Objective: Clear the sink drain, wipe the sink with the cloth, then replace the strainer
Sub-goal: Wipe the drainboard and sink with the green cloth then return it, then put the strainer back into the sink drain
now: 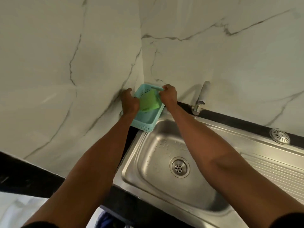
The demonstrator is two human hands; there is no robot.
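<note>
Head view: both hands reached into the basket (144, 119). Left hand (130, 102) clenched the green cloth (148, 102); right hand (169, 95) pinched its upper edge. Cloth appeared soft, light, best gripped bunched. Strainer (279, 136) lay beside the sink (131, 170).

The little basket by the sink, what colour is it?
The basket is light turquoise, seen in the head view.
</note>
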